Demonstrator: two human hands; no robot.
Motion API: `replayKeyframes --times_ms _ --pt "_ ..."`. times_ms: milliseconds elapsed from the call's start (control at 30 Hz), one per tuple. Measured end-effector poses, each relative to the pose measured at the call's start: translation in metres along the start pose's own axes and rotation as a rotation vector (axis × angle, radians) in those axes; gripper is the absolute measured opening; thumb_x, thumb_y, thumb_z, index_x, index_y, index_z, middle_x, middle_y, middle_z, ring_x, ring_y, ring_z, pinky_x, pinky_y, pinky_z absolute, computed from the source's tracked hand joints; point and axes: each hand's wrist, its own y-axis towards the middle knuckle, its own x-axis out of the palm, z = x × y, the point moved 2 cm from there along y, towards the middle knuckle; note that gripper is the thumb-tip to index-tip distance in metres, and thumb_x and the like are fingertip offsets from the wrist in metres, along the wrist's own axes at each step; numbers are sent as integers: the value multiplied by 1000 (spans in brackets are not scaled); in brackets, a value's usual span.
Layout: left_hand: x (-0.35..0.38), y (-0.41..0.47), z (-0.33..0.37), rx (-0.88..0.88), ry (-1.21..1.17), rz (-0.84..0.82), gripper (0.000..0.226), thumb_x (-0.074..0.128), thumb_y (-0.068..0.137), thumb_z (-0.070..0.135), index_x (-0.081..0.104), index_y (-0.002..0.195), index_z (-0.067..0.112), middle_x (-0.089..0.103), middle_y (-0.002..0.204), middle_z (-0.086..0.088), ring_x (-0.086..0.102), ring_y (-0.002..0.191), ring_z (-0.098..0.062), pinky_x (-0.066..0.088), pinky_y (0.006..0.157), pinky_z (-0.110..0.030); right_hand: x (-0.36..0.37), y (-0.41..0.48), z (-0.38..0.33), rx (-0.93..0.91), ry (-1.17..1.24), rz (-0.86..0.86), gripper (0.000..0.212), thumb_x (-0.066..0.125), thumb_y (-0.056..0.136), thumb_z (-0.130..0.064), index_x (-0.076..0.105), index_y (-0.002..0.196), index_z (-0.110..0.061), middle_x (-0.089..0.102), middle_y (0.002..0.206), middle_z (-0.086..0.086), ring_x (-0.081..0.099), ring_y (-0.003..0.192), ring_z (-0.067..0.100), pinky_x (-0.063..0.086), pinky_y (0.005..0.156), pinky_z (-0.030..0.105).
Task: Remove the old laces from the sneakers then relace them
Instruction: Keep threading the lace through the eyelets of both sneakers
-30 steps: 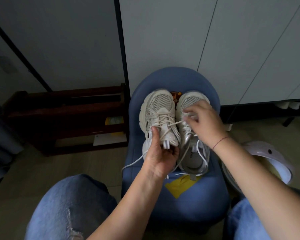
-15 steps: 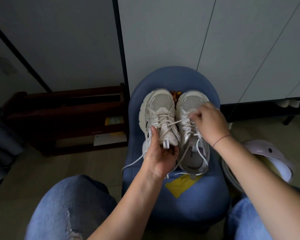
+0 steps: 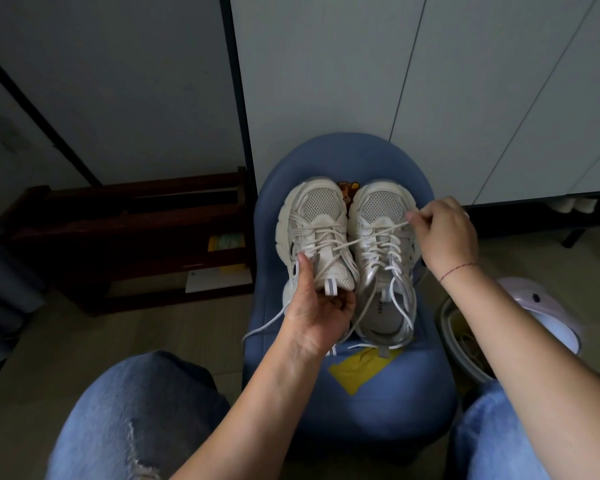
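Right hand [image 3: 444, 237], far right of the pair, pinches one lace strand [image 3: 368, 239] between thumb and curled fingertips. The strand runs taut from the left sneaker [image 3: 317, 220] across the top of the right sneaker [image 3: 383, 206] to that pinch. Left hand [image 3: 317, 310] grips the near end of the left sneaker, thumb laid along its left side and fingers curled under the tongue, steadying it. Both sneakers stand side by side, toes far, on a blue padded seat [image 3: 361, 403].

Progress, as judged: early in the removal stage. Crossings are visible over most of both tongues, so neither lace is out. The left sneaker's lace appears freed only at its near rows, with one loose end [image 3: 264, 327] trailing off the seat's left edge. The right sneaker's lace is slack, its ends draped over the shoe opening. Remaining: draw out both laces, then rethread both sneakers. No fresh laces can be identified.
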Motion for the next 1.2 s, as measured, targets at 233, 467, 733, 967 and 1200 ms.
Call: replayKeyframes --times_ms 233,467,733,967,1200 --pt "-4 -10 3 -18 57 33 73 37 94 67 58 130 6 66 104 -12 60 91 -23 48 73 -31 1 -5 -6 -32 92 -51 25 59 92 -28 62 82 -5 51 89 4 53 82 22 34 70 27" --pt "-20 -20 6 4 84 156 49 28 107 39 49 133 2 61 116 -18 60 86 -27 46 71 -32 4 -29 -32 -207 220 -109 12 65 88 -21 64 93 -9 50 94 -6 54 79 11 42 72 24" --pt "-40 -31 24 243 254 196 26 50 102 18 60 82 4 59 48 0 55 38 -5 46 40 -13 -6 -69 -70 -305 554 -499 19 65 87 -15 65 100 -28 62 93 -21 58 70 6 48 71 16" --pt "-19 -57 29 465 545 -131 32 45 102 20 68 87 3 72 74 -7 68 67 -11 55 63 -17 4 -92 -95 -295 712 -752 28 64 87 -26 61 115 -33 69 102 5 66 90 23 53 87 44" --pt "-23 -47 67 527 262 -6 28 46 103 18 63 83 7 55 59 4 49 47 0 41 47 -11 -8 -46 -50 214 896 -402 20 54 95 -16 64 79 -22 54 63 -6 45 49 4 40 52 20"
